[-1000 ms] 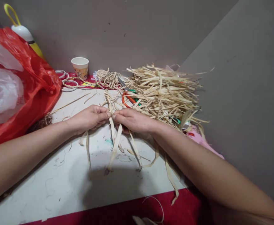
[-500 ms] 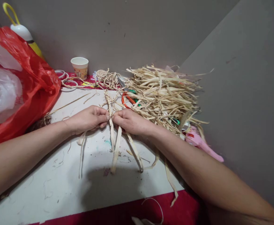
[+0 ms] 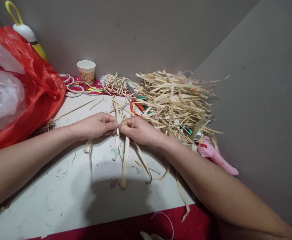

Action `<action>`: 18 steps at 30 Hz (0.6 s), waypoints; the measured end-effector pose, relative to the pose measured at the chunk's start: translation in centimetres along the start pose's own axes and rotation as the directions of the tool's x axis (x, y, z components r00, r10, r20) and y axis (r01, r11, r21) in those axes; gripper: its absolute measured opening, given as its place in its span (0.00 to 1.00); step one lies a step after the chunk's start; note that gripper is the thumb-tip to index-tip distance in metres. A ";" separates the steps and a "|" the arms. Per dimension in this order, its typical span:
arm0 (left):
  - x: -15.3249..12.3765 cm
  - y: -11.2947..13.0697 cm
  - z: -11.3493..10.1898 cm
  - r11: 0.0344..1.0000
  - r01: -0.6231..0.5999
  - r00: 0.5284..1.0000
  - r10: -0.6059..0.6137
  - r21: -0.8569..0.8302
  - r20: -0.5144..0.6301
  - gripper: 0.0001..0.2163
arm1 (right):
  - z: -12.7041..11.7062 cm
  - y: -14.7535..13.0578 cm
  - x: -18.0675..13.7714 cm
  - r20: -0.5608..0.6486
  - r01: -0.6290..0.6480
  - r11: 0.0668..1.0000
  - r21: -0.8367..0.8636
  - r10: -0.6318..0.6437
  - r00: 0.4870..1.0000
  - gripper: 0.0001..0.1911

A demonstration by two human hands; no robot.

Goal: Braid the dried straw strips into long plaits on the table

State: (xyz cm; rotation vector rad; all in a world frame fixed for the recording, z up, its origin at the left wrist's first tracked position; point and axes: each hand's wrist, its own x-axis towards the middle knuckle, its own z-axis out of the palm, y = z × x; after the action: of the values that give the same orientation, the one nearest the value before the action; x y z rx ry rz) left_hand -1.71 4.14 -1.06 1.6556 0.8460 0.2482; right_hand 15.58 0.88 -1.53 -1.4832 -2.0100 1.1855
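My left hand [image 3: 94,126] and my right hand [image 3: 138,130] meet fingertip to fingertip at the middle of a white board [image 3: 61,186]. Both pinch a plaited cord of dry straw strips [image 3: 116,108] that runs away from me toward the back. Loose strip ends [image 3: 124,163] hang from under both hands and trail toward me across the board. A big heap of the same pale straw strips [image 3: 175,101] lies just right of my right hand.
A red plastic bag [image 3: 33,86] with clear bags bulges at the left. A paper cup [image 3: 86,71], white rings [image 3: 74,90] and coiled cord [image 3: 113,84] sit at the back. Orange-handled scissors [image 3: 136,106] lie by the heap, a pink object [image 3: 215,155] at the right. Grey walls close the corner.
The hands stay together at the same spot; the loose strip ends under them have shifted a little, the left one swinging closer in.
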 end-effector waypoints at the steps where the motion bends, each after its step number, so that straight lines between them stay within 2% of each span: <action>1: 0.0 0.0 0.0 1.000 0.006 1.000 -0.005 -0.028 0.025 0.12 | 0.0 0.0 0.0 -0.010 0.008 1.000 -0.008 -0.008 1.000 0.12; 5: 0.0 -0.1 -0.1 0.996 0.002 0.998 0.004 -0.094 0.063 0.13 | -0.1 0.0 0.0 -0.043 0.032 0.998 -0.053 -0.034 0.999 0.14; 8: 0.0 -0.1 -0.1 0.993 0.005 0.998 0.003 -0.119 0.062 0.13 | -0.3 -0.1 -0.2 -0.048 0.004 1.000 -0.028 -0.005 0.999 0.14; 13: -0.1 0.1 -0.1 0.982 -0.039 0.995 0.056 -0.187 0.087 0.14 | -0.5 0.0 -0.4 0.007 -0.105 0.976 0.189 0.106 0.994 0.12; 18: -0.1 0.2 -0.4 0.984 -0.009 0.995 0.026 -0.178 0.093 0.12 | -0.4 0.5 -0.3 0.059 -0.128 0.936 0.329 0.115 0.992 0.13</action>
State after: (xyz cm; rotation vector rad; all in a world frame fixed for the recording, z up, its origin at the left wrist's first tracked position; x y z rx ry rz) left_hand -1.90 4.40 -0.78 1.4964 0.7173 0.2483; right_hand 16.29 0.88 -1.65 -1.4360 -1.6545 1.5281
